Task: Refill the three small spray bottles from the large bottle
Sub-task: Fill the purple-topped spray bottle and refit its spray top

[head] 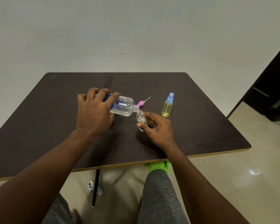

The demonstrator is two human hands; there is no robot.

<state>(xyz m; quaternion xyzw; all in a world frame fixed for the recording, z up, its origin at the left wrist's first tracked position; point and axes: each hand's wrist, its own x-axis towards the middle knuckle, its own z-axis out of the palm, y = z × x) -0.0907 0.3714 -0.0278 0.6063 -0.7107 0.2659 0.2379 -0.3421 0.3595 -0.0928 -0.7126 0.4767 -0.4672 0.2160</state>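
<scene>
left hand [94,113] tips "re nu" bottle [124,106] over small bottle [141,119] in right hand [157,128].

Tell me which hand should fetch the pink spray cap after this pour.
Left, probably. The right hand pinches the small clear bottle upright, while the left hand grips only the large bottle, whose neck is beside the pink spray cap; set it down and reach.

wall [136,29]: plain pale | floor [249,175]: glossy beige tiles | table [200,126]: dark wood-grain | door frame [271,88]: dark, right
</scene>
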